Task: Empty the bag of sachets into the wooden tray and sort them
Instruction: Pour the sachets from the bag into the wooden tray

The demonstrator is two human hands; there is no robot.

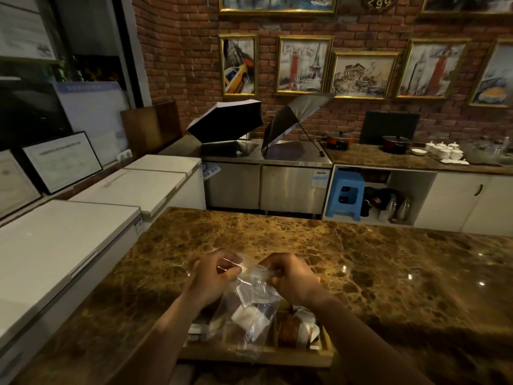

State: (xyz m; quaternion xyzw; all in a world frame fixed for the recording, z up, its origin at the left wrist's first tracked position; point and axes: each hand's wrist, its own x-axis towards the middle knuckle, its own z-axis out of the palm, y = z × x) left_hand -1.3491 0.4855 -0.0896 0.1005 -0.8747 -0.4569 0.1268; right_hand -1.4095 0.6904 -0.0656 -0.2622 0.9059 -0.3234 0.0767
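A clear plastic bag [249, 309] with white sachets inside hangs over the wooden tray [258, 357] at the near edge of the brown marble counter [361, 259]. My left hand [213, 276] pinches the bag's top edge on the left side. On the right side my right hand [291, 276] pinches the same top edge. The bag's lower end reaches into the tray. Several sachets lie in the tray, among them a brown one [288, 329] and white ones [305, 318] in the right compartments. My forearms hide part of the tray.
White chest freezers [83, 240] run along the left of the counter. Behind it stand a steel cabinet [266, 187] with two open umbrellas [227, 120], a blue stool [345, 194], pots and white cups [444, 151] on a back counter.
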